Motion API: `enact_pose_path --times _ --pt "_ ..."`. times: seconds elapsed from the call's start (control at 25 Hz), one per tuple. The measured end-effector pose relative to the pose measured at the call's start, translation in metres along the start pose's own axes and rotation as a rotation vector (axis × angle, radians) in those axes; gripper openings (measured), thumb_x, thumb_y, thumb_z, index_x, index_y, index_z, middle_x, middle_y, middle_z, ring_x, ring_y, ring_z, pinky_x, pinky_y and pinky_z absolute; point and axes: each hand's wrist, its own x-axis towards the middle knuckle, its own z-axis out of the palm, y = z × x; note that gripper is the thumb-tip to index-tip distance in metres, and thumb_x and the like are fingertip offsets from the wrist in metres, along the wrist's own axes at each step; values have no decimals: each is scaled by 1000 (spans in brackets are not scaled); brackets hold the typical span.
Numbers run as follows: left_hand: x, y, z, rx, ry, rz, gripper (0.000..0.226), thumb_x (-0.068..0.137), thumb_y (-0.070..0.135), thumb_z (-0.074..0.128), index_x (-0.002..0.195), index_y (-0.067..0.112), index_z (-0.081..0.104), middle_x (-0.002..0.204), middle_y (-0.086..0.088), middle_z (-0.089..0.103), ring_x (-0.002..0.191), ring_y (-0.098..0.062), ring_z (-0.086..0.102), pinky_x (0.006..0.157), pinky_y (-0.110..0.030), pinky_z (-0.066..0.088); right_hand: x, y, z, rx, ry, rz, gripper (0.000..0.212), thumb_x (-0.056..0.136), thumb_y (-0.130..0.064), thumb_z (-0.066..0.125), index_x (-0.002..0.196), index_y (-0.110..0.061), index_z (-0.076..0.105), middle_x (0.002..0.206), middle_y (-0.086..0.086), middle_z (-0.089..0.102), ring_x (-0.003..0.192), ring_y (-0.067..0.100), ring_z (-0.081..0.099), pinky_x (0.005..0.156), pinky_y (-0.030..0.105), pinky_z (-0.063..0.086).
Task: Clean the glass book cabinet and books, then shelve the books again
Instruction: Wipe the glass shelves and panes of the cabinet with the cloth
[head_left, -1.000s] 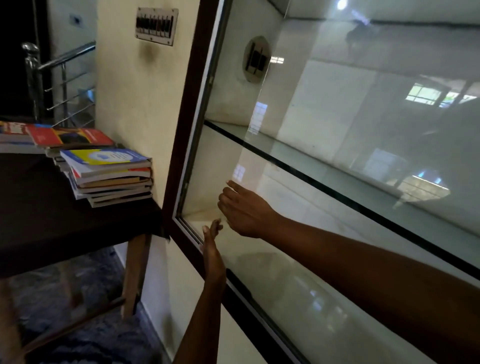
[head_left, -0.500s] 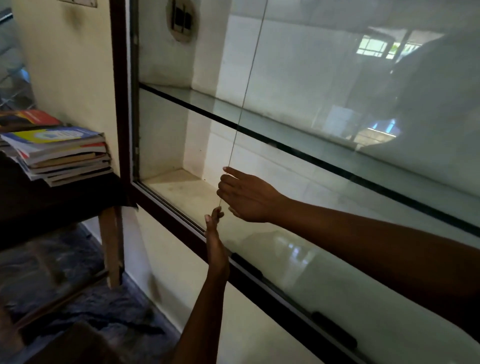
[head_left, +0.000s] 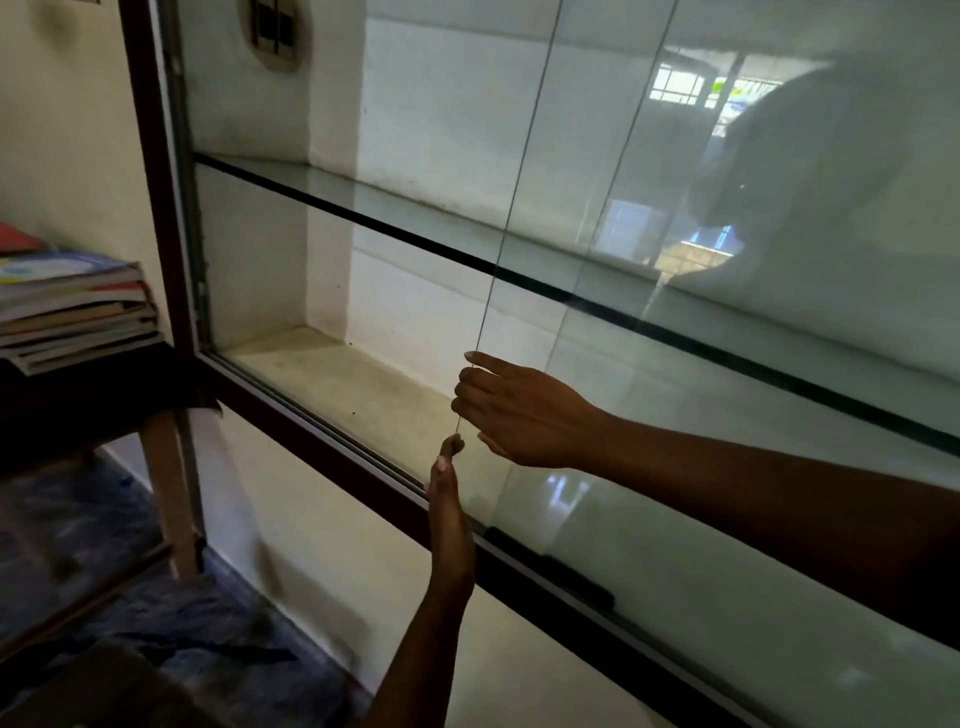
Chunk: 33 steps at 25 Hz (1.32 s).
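The glass book cabinet (head_left: 156, 208) has a dark brown frame, and no books are visible on its glass shelf (head_left: 363, 213) or pale bottom shelf (head_left: 337, 384). Its sliding glass door (head_left: 753, 571) is pushed partway right, leaving the left part uncovered. My right hand (head_left: 524, 410) lies on the door's front, fingers hooked over its left edge and index finger out straight. Just below it, my left hand (head_left: 448, 493) reaches up and its curled fingertips pinch the same edge. A stack of books (head_left: 72, 306) lies on a table at the left.
The dark-topped wooden table (head_left: 78, 405) stands against the wall beside the cabinet, one leg (head_left: 171, 493) close to the frame. A second glass pane edge (head_left: 623, 156) shows behind the door. The floor (head_left: 156, 623) below is dark blue and patterned.
The glass door has slid to the right with both hands on its edge, uncovering the left part of the shelves. The view has turned right, so the books now sit at the frame's left edge.
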Motion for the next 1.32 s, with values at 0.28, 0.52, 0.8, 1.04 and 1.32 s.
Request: enact_pose_path --times 0.28,0.52,0.8,1.04,1.32 --pt "-36 0 31 45 -49 25 54 86 65 33 130 34 32 142 13 33 125 7 33 104 -19 23 -44 -5 -6 22 2 4 46 82 -20 29 105 -3 64 97 11 64 99 27 59 114 39 6" --pt "-52 -10 45 84 -74 39 91 56 93 37 131 42 31 148 12 32 136 -9 31 116 -42 22 -73 -8 -6 23 2 29 42 85 -21 34 108 -3 65 103 11 65 103 27 60 114 40 8" --pt "-55 2 37 92 -125 -19 86 63 88 41 133 39 34 147 9 35 132 -7 35 111 -32 29 -76 -9 -3 -33 90 21 36 82 -27 52 110 -7 66 108 9 66 109 26 59 113 42 13" --pt "-56 28 -16 386 -102 63 36 95 18 51 130 28 47 139 0 46 126 -12 44 107 -30 36 -68 -56 -17 489 199 266 28 81 -21 52 103 -12 68 105 7 66 99 24 62 98 40 40" --pt "-192 44 -185 564 303 -248 34 71 40 76 97 22 63 97 -14 61 74 -4 65 69 -23 56 -28 -202 -17 1437 -82 364 28 90 -17 58 117 -14 62 113 5 62 106 19 57 87 16 37"
